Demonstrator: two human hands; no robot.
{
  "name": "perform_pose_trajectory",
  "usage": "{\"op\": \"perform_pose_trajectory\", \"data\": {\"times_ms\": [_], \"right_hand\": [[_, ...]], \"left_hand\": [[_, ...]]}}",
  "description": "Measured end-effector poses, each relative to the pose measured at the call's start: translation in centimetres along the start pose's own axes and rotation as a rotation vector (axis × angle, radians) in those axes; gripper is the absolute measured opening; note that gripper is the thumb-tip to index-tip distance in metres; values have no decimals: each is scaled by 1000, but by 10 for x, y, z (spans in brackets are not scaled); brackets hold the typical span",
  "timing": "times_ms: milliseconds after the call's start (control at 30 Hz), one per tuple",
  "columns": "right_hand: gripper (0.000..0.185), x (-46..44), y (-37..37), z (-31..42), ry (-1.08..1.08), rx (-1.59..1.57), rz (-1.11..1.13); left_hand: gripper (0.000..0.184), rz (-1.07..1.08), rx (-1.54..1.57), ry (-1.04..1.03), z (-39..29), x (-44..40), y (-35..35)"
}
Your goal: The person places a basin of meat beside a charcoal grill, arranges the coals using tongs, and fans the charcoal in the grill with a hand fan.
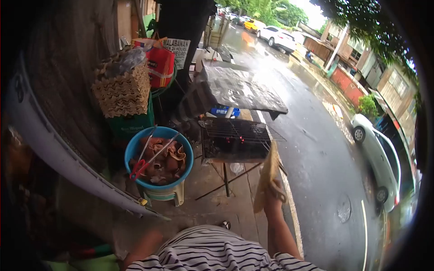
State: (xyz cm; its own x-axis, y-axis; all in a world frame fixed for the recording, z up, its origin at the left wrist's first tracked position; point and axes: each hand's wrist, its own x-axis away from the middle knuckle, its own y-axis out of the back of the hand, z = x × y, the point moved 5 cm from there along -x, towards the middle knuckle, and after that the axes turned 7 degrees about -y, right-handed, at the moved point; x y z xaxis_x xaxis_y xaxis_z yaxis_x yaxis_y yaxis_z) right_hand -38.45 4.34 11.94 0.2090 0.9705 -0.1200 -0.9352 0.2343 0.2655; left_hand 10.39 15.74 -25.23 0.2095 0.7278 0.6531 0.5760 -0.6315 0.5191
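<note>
My right hand (274,198) is closed round the handle of a flat tan hand fan (266,176), held on edge at the near right corner of a charcoal grill (235,143). A few embers glow red under the grill's wire rack (239,128). My left arm hangs low at the left, blurred, and its fingers cannot be made out. Left of the grill, a blue basin (190,159) of brown meat pieces (169,165) rests on a stool (179,193). Tongs with red grips (139,169) lie across the basin.
Behind the grill stands a table under a shiny cover (244,86). Stacked egg trays (121,86) sit on a green crate (131,125), beside a red bag (160,65). A wet road (312,149) runs along the right, with a parked silver car (377,156).
</note>
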Motion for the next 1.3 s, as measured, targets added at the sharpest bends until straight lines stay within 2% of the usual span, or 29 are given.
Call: {"op": "perform_pose_trajectory", "data": {"times_ms": [67,100,200,233,333,467,600,633,733,767,800,867,933,967,1067,1100,1200,1233,1267,1300], "right_hand": [[22,26,-20,31,330,93,455],[23,27,-22,30,441,37,563],[25,1,11,-7,-194,-176,-133],[26,-4,18,1,-111,20,-277],[24,22,-4,-9,-132,-63,131],[27,11,10,-27,-220,-287,81],[26,8,5,-43,-301,-267,123],[27,24,-10,16,222,267,357],[29,14,-2,-11,182,78,453],[27,-2,7,-25,-311,-146,195],[25,-8,12,-14,-199,-267,-191],[26,-2,10,-8,-262,-127,-159],[30,19,-16,23,197,558,355],[25,24,-27,42,429,26,657],[23,-6,7,-17,-206,-113,40],[23,-25,20,-30,-105,-49,-192],[25,-7,5,-16,-200,-87,-42],[28,4,-8,-14,-200,-12,253],[30,15,-16,12,116,121,559],[27,10,-10,4,3,104,414]], "left_hand": [[39,8,-17,11,-2,9,2],[39,8,-15,24,-3,13,3],[40,51,-57,26,-6,15,2],[40,80,-86,14,-6,14,-2],[38,39,-29,37,-13,8,0],[36,20,-20,52,-11,13,6],[36,21,-87,31,-17,7,8],[37,12,-63,18,-17,11,8],[35,13,-69,23,-11,11,10],[35,30,-78,30,-12,9,10],[34,46,-80,37,-14,6,7],[34,26,-84,0,-15,-2,6],[34,-4,-65,1,-15,-3,9],[34,-19,-44,13,-17,-2,10],[34,25,-74,34,-21,5,14],[34,49,-93,32,-24,5,13],[35,2,-131,12,-23,5,15],[35,-17,-101,23,-16,6,13],[35,-38,-72,32,-11,3,13],[36,-55,-47,41,-4,3,12]]}}
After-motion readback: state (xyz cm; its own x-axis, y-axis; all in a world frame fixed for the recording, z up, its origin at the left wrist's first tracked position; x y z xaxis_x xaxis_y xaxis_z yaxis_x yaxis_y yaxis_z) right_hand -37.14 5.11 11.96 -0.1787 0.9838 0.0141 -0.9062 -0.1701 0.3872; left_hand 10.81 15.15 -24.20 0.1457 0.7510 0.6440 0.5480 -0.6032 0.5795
